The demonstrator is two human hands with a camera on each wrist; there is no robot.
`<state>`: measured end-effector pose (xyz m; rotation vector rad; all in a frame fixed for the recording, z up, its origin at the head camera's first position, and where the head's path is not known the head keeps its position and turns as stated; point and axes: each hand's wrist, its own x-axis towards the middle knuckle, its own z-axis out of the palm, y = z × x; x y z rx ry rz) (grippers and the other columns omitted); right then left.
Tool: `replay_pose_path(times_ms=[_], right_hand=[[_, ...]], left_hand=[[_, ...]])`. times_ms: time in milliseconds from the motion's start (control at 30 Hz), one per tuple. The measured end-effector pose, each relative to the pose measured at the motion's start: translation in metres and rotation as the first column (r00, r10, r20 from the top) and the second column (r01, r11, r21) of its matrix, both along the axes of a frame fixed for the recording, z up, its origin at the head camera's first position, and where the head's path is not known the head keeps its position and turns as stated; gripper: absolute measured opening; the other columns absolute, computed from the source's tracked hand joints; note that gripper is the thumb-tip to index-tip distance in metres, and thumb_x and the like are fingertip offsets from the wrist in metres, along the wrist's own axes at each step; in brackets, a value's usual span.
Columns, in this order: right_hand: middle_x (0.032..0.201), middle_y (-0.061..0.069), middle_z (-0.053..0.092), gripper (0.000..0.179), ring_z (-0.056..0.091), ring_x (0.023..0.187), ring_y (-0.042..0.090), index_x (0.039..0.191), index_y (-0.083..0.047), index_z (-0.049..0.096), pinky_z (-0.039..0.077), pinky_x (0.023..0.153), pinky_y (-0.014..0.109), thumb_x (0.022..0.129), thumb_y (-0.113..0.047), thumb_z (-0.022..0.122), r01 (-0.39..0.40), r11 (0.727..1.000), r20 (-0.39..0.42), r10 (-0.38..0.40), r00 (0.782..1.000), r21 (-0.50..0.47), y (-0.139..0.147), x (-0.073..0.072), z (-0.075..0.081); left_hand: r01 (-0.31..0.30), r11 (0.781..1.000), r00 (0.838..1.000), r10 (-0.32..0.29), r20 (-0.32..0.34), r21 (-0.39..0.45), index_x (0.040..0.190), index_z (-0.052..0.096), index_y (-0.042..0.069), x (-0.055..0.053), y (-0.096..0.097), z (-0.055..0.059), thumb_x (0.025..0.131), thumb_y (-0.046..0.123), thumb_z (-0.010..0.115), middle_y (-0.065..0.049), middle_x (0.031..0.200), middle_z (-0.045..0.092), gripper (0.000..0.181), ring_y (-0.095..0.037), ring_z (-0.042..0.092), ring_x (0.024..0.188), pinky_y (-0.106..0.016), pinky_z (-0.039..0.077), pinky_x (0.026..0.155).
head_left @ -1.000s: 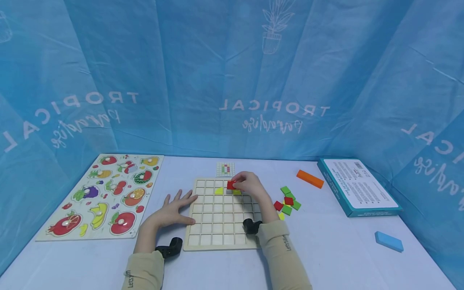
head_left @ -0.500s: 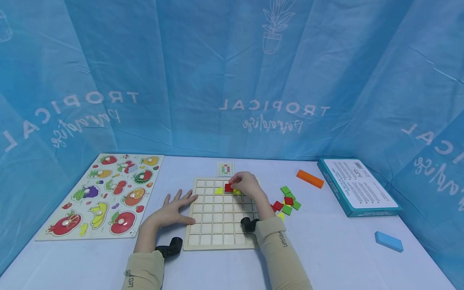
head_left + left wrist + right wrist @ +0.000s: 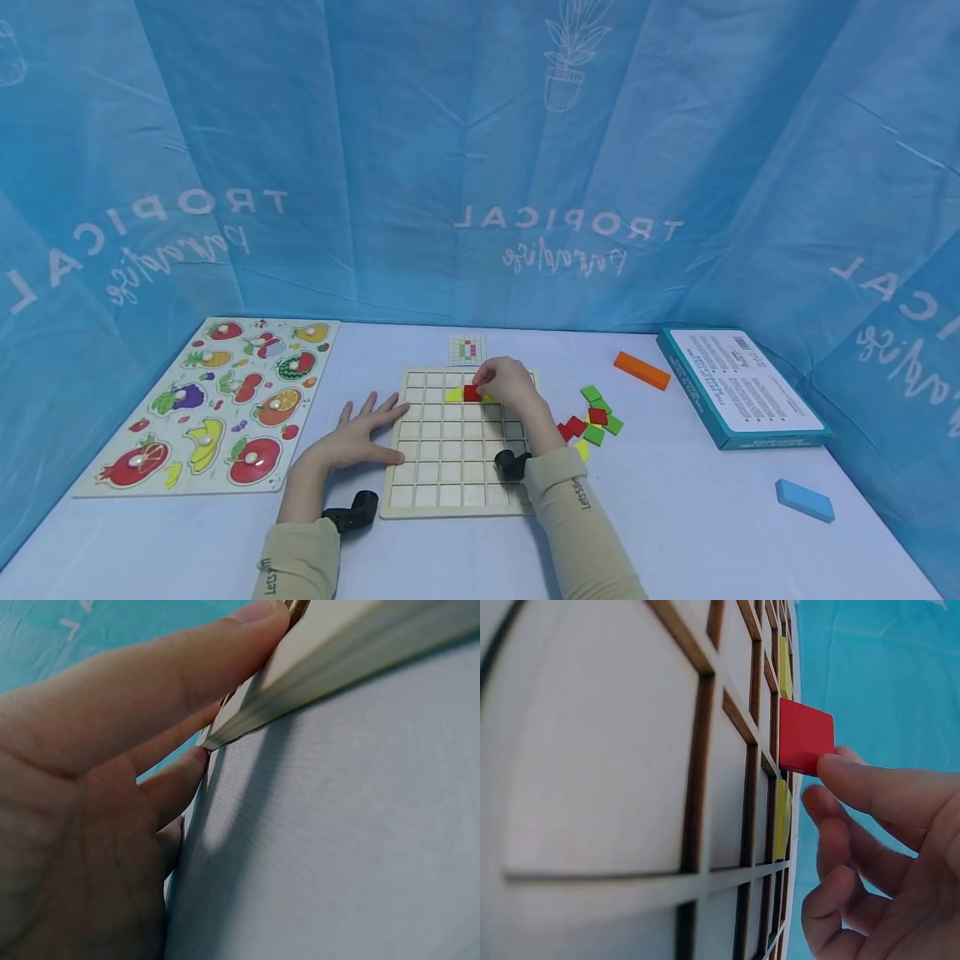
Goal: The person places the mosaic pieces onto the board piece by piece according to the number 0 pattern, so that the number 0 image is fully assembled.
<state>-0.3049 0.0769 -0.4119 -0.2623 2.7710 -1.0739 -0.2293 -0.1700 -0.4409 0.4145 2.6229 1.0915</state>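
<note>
Your right grip (image 3: 510,385) pinches one red tile (image 3: 806,736), tilted at the cell between two yellow tiles (image 3: 453,395) near the far edge of one gridded board (image 3: 449,472). Your left grip (image 3: 351,439) is released, fingers spread, touching the board's left edge. Beyond lies one patterned card (image 3: 467,351). On the worktop (image 3: 697,517) to your right: four green tiles (image 3: 594,435), three loose red tiles (image 3: 576,425), at least two loose yellow tiles (image 3: 582,451), one orange block (image 3: 642,370), one blue block (image 3: 805,500), one box (image 3: 742,387); leftward, one fruit puzzle (image 3: 225,417).
</note>
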Motion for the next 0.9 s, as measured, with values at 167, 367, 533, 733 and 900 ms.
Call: replay_pose_path(times_ms=[167,367,533,733,900], right_hand=[[0.080,0.003,0.059,0.007,0.050,0.074,0.018,0.079,-0.010,0.068,0.043,0.060,0.027,0.082,-0.005,0.064,0.021,1.000,0.009,-0.021,1.000,0.020,-0.0009,0.0010,0.0021],[0.089,0.006,0.061,0.012,0.050,0.076,0.018,0.087,-0.010,0.071,0.043,0.061,0.027,0.082,-0.003,0.063,0.005,0.997,0.037,-0.008,0.999,0.071,-0.0011,0.0014,0.0032],[0.101,0.008,0.064,0.022,0.049,0.077,0.018,0.095,-0.010,0.073,0.042,0.063,0.026,0.079,0.000,0.063,-0.024,0.994,0.058,0.018,0.998,0.107,-0.0005,0.0022,0.0023],[0.109,0.009,0.064,0.027,0.048,0.078,0.018,0.099,-0.010,0.073,0.040,0.062,0.025,0.078,0.002,0.062,-0.035,0.993,0.061,0.028,0.998,0.113,0.0008,0.0018,0.0011],[0.107,0.011,0.062,0.029,0.053,0.084,0.020,0.104,-0.012,0.071,0.047,0.066,0.029,0.079,0.000,0.064,-0.032,0.995,0.036,0.029,0.999,0.097,0.0019,0.0039,0.0029]], left_hand=[[0.000,1.000,1.000,0.000,0.001,0.002,0.142,0.036,0.006,-0.0004,-0.0001,-0.0002,0.069,0.032,0.076,-0.019,0.152,0.017,0.087,-0.041,-0.006,0.139,-0.055,-0.017,0.108],[-0.002,1.000,1.000,0.002,-0.002,-0.004,0.142,0.036,0.006,-0.0013,-0.0001,-0.0009,0.068,0.032,0.076,-0.020,0.151,0.017,0.088,-0.041,-0.006,0.139,-0.055,-0.017,0.108],[-0.004,1.000,1.000,0.004,0.001,-0.002,0.142,0.036,0.006,-0.0010,0.0003,-0.0007,0.068,0.032,0.076,-0.019,0.151,0.017,0.088,-0.041,-0.005,0.139,-0.055,-0.016,0.108],[-0.007,1.000,1.000,0.007,0.003,0.003,0.141,0.037,0.006,-0.0005,0.0002,0.0001,0.068,0.031,0.076,-0.019,0.151,0.017,0.087,-0.041,-0.005,0.139,-0.055,-0.016,0.108],[-0.008,1.000,1.000,0.008,0.004,-0.002,0.142,0.036,0.007,-0.0009,0.0001,-0.0002,0.068,0.032,0.076,-0.019,0.152,0.017,0.087,-0.041,-0.006,0.139,-0.055,-0.016,0.108]])
